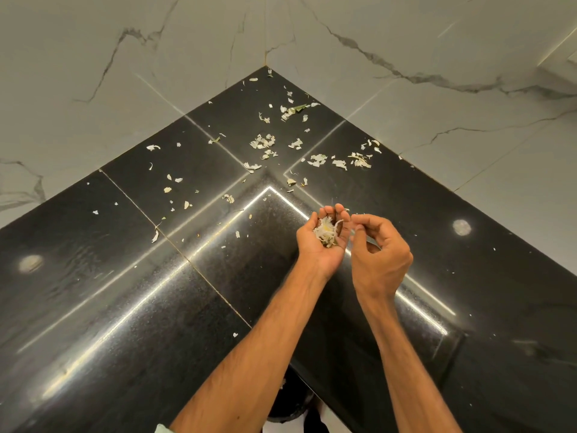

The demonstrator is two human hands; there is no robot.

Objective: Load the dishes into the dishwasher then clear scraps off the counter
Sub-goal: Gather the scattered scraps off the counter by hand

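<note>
Above a black corner counter (125, 292), the left hand (321, 239) is cupped palm-up around a small heap of pale scraps (326, 233), while the right hand (379, 254) hovers just beside it, its fingertips (356, 220) pinched together over the heap. More loose scraps (263, 142) lie scattered across the far part of the counter toward the corner where two marble-patterned walls (93, 73) meet, with a few on the left stretch.
</note>
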